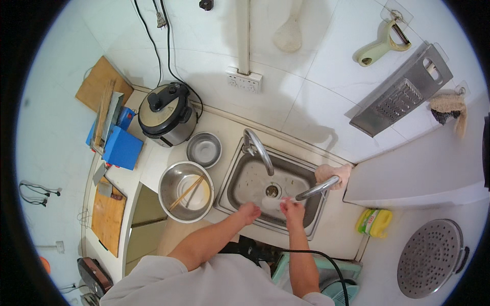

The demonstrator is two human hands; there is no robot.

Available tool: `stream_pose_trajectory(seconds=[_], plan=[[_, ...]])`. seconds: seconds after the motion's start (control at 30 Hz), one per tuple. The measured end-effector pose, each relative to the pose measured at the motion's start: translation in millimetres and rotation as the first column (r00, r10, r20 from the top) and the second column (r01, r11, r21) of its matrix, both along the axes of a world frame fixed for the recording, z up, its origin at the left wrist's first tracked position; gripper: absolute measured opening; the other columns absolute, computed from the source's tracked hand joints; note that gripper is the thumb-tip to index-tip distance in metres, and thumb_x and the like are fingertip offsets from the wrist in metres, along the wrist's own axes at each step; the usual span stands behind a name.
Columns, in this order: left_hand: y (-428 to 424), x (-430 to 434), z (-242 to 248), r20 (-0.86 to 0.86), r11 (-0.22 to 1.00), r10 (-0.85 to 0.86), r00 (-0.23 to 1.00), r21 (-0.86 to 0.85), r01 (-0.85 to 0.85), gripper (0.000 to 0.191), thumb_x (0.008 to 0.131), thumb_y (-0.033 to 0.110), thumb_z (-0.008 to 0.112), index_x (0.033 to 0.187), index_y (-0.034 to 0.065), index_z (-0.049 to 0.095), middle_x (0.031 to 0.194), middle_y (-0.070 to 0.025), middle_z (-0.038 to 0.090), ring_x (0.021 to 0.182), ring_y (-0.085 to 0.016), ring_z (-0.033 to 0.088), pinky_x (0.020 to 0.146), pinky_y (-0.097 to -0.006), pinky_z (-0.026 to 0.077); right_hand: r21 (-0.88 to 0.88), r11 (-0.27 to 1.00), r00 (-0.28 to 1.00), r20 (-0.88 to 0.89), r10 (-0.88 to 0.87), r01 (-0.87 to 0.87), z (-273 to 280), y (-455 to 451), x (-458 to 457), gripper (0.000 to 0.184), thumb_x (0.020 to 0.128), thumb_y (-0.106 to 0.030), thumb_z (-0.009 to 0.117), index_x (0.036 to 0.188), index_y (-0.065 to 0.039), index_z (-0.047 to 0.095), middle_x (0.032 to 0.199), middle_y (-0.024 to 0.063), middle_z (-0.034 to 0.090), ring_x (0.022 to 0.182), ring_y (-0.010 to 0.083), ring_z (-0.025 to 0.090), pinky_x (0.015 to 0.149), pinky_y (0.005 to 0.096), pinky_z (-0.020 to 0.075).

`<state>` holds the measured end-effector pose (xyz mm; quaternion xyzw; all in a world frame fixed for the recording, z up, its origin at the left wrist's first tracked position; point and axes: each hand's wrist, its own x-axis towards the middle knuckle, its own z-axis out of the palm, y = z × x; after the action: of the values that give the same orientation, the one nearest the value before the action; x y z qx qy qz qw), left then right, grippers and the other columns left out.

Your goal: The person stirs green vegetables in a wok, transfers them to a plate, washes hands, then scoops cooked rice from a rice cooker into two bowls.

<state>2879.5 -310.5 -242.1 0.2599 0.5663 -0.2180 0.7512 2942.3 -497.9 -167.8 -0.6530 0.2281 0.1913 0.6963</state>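
Note:
My left hand (pixel 250 213) is over the near left rim of the stainless steel sink (pixel 245 179), its fingers partly curled and no object visible in it. Under the spout of the right-hand faucet (pixel 318 188) is my right hand (pixel 293 211), fingertips pointing into the basin; whether it holds anything is unclear. A second curved faucet (pixel 260 149) rises at the back of the sink. Left of the sink stands a large steel bowl (pixel 164 191) with wooden chopsticks (pixel 187 192) and some pale yellow matter. A smaller metal bowl (pixel 204 150) sits behind it.
An electric pressure cooker (pixel 168 114) and a blue box (pixel 123 147) stand at the back left. A cleaver (pixel 105 189) lies on a wooden cutting board (pixel 109 218). A pink cloth (pixel 332 175) is behind the right faucet, a yellow bottle (pixel 374 223) at the right. A black hose (pixel 325 255) crosses near my right forearm.

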Motion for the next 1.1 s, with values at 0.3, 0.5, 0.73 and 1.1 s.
stream_pose_trajectory(seconds=[0.3,0.5,0.73,1.1], plan=[[-30,28,63,0.378,0.963,0.098,0.921,-0.268,0.008,0.044,0.110,0.033,0.042,0.139,0.0008,0.047,0.140,-0.0165,0.056,0.129,-0.029,0.055,0.111,-0.0409,0.046,0.190,0.954,0.954,0.145,-0.263,0.234,18,2,-10,0.028,0.097,-0.002,0.062,0.124,-0.001,0.057,0.127,0.0134,0.063,0.114,0.0189,0.061,0.101,0.0341,0.0497],[-50,33,76,0.440,0.963,-0.026,0.898,-0.231,0.141,0.038,0.108,0.032,0.048,0.135,0.0051,0.051,0.129,-0.0116,0.061,0.120,-0.025,0.059,0.107,-0.0397,0.047,0.132,0.979,0.913,0.359,-0.195,0.157,15,-21,-76,0.019,0.095,0.004,0.062,0.112,-0.002,0.057,0.137,0.0191,0.059,0.119,0.0200,0.059,0.104,0.0349,0.0491],[-76,50,83,0.506,0.970,-0.051,0.861,-0.179,0.163,0.028,0.107,0.026,0.052,0.125,0.0049,0.056,0.114,-0.0075,0.063,0.107,-0.020,0.061,0.099,-0.0369,0.051,0.345,0.882,0.886,0.219,-0.409,0.322,15,-27,-70,0.021,0.096,0.007,0.058,0.115,-0.002,0.055,0.146,0.0202,0.051,0.125,0.0244,0.057,0.107,0.0359,0.0494],[-101,90,75,0.445,0.996,-0.058,0.894,0.083,0.023,0.019,0.107,0.022,0.050,0.113,0.0068,0.059,0.102,-0.0057,0.066,0.087,-0.019,0.063,0.079,-0.0393,0.053,0.366,0.868,0.914,0.098,-0.395,0.336,29,-37,-32,0.026,0.104,-0.013,0.053,0.126,-0.001,0.057,0.129,0.0107,0.063,0.117,0.0192,0.061,0.100,0.0304,0.0479]])
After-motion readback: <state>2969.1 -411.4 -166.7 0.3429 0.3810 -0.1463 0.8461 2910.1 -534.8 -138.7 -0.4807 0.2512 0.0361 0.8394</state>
